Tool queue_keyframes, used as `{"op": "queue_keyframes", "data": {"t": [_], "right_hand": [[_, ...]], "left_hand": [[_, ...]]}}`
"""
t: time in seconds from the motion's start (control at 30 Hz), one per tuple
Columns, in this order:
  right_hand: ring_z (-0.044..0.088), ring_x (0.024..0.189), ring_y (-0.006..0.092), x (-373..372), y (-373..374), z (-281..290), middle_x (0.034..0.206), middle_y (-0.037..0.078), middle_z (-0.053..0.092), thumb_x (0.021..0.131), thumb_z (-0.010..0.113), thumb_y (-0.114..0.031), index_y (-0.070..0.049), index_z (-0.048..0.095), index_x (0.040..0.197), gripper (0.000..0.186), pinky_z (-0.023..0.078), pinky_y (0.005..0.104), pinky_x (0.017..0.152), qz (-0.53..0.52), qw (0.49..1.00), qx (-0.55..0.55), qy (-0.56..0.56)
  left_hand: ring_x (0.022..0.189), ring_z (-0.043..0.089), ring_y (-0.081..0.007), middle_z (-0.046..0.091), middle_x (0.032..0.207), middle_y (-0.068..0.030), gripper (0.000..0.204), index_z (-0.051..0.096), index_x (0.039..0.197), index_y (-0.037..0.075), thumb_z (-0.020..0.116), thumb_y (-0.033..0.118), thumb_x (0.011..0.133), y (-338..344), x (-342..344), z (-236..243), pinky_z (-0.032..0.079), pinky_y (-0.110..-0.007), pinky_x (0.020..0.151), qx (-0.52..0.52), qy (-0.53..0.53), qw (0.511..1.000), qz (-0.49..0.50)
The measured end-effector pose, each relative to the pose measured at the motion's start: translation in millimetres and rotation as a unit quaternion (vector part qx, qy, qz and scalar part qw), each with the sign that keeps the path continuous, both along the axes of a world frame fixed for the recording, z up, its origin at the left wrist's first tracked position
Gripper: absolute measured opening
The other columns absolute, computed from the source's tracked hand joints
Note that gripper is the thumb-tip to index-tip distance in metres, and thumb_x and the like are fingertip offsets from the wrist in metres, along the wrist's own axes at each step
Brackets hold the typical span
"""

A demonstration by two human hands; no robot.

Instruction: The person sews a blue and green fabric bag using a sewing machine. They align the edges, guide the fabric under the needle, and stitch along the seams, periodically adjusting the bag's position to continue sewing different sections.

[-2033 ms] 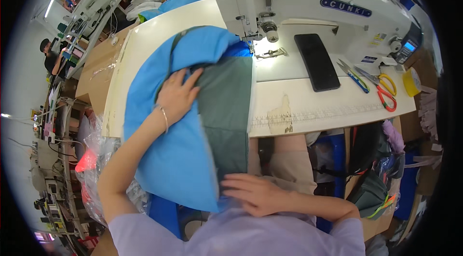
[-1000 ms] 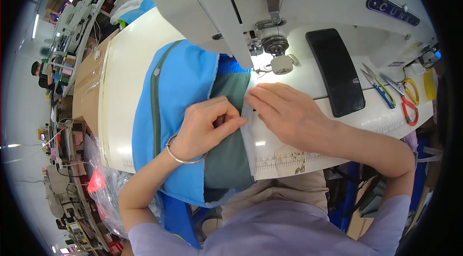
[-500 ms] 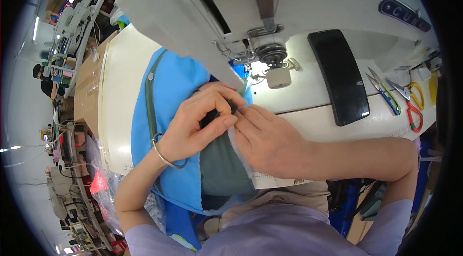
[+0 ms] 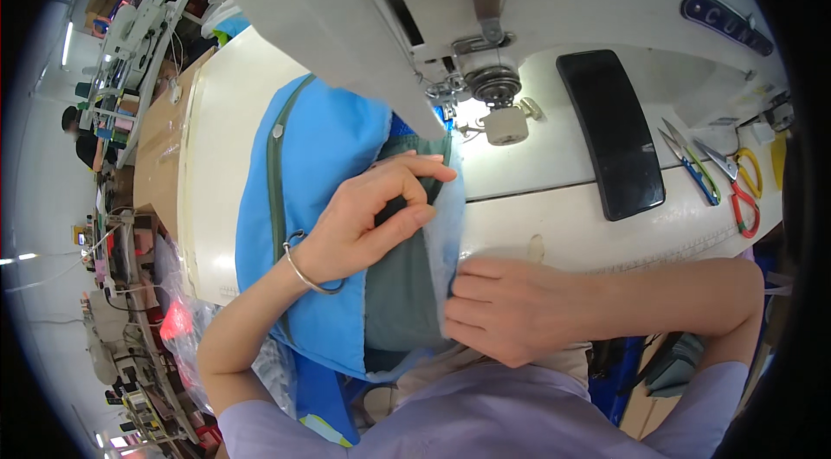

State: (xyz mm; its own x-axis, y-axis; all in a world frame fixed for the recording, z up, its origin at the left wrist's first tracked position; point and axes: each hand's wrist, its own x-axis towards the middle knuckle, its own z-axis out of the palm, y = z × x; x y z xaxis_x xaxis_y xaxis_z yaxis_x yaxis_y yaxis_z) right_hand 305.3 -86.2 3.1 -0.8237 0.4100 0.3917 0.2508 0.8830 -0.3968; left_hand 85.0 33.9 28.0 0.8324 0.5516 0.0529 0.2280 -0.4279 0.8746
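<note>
A bright blue fabric piece [image 4: 325, 134] with a dark green panel [image 4: 402, 295] lies across the sewing table, its far end by the machine's presser foot [image 4: 450, 113]. Resting on the green panel is my left hand [image 4: 368, 212], fingers bent, with a gap between thumb and forefinger; its other fingertips are partly hidden. Along the panel's right side runs a pale, thin edge strip [image 4: 444, 243]. My right hand [image 4: 511, 308] is closed on that edge nearer my body; its fingertips are hidden.
The white sewing machine head [image 4: 329, 26] hangs above the cloth. On the right lie a black phone [image 4: 610, 134], thread snips [image 4: 692, 166] and red-and-yellow-handled scissors [image 4: 736, 182]. Clear plastic wrap [image 4: 199, 355] hangs at the left table edge. A person [image 4: 82, 134] is far left.
My right hand has drawn back toward my body and away from the left, down the fabric edge. My left thumb and forefinger have parted, and more of the pale strip shows.
</note>
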Motion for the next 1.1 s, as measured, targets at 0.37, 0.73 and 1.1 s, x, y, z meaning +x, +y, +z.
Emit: {"op": "queue_keyframes", "data": {"t": [0.37, 0.73, 1.1], "right_hand": [[0.060, 0.089, 0.0212, -12.5, -16.8, 3.7, 0.106, 0.011, 0.065, 0.082, 0.063, -0.014, 0.005, 0.065, 0.114, 0.038, 0.049, 0.0308, 0.075, -0.168, 0.986, 0.007, 0.024], [0.062, 0.114, 0.0262, -46.4, -100.5, -125.9, 0.121, 0.015, 0.066, 0.094, 0.053, -0.011, 0.000, 0.060, 0.131, 0.039, 0.048, 0.0383, 0.096, -0.320, 0.753, -0.510, 0.267], [0.054, 0.073, 0.0026, -116.5, -91.5, -34.6, 0.084, -0.006, 0.058, 0.094, 0.069, -0.038, -0.010, 0.062, 0.098, 0.029, 0.044, 0.0220, 0.066, -0.028, 0.444, -0.711, 0.544]], "left_hand": [[0.107, 0.055, -0.0137, 0.064, 0.127, -0.0162, 0.016, 0.056, 0.094, 0.004, 0.055, 0.016, 0.104, 4.0, -19.4, -5.1, 0.043, -0.029, 0.095, -0.155, -0.151, 0.972, 0.086], [0.129, 0.054, -0.0394, 0.056, 0.142, -0.0220, 0.040, 0.059, 0.131, 0.000, 0.054, -0.002, 0.092, -33.1, -14.2, -5.5, 0.041, -0.043, 0.110, 0.298, 0.119, 0.939, 0.127], [0.139, 0.047, -0.0365, 0.049, 0.151, -0.0194, 0.048, 0.054, 0.140, -0.001, 0.050, -0.005, 0.093, -4.8, -39.1, -16.2, 0.034, -0.042, 0.118, 0.264, 0.125, 0.955, 0.042]]}}
